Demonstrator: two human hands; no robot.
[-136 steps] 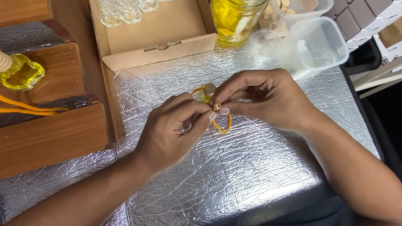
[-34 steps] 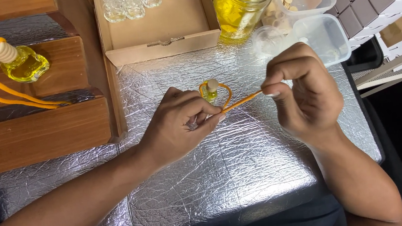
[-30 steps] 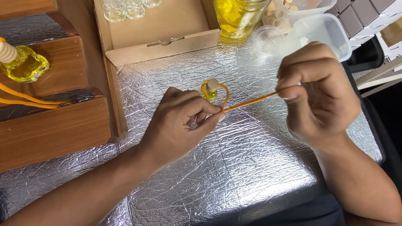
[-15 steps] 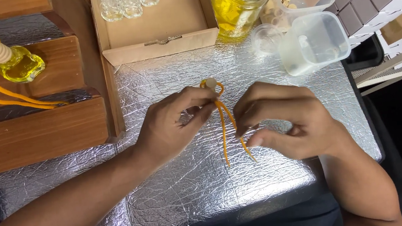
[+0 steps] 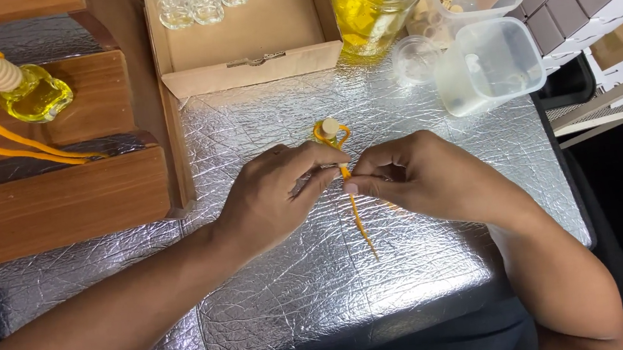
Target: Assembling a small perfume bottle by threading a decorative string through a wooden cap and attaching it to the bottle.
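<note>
Hands, left (image 5: pixel 275 198) and right (image 5: pixel 416 175), now closer, pinching orange cord (image 5: pixel 358 216) below small bottle (image 5: pixel 328 131)

Bright overhead light, glaring foil (image 5: pixel 278 294)

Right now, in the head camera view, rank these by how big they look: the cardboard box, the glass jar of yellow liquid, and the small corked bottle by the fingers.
1. Cardboard box, largest, though cut off by the frame.
2. Glass jar, also cropped at the top.
3. Small corked bottle, clearly smallest.
</note>
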